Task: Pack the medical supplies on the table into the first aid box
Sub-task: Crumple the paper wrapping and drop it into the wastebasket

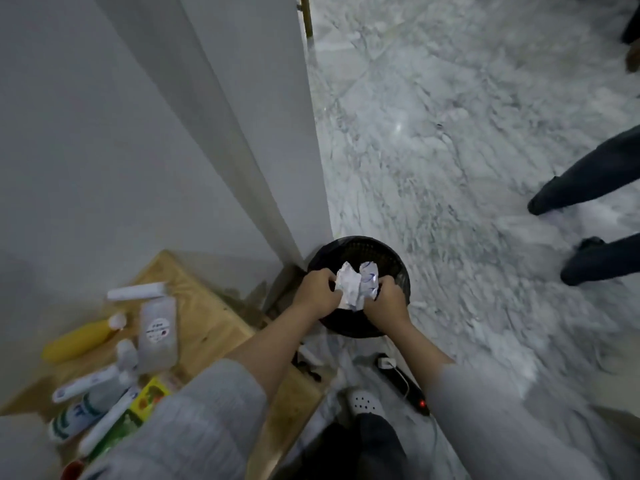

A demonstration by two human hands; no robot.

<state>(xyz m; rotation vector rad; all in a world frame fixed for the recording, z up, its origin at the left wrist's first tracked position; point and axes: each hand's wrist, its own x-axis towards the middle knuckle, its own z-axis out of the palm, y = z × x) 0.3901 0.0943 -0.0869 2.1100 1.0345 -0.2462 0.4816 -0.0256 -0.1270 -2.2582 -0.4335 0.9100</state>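
My left hand (317,289) and my right hand (386,299) both grip a crumpled white wrapper with blue print (356,285), held right above a black mesh waste bin (398,271) on the floor. On the wooden table (207,327) at the lower left lie medical supplies: a yellow bottle (78,341), a silver pouch (157,330), a white tube (136,291), a white thermometer-like stick (86,382), a green-and-white bottle (76,414) and a yellow-green box (150,398). No first aid box is in view. The picture is motion-blurred.
A grey wall corner (277,133) stands just left of the bin. A black power strip with a red light (405,384) lies on the marble floor near my white shoe (363,403). Another person's dark-trousered legs (588,181) are at the right.
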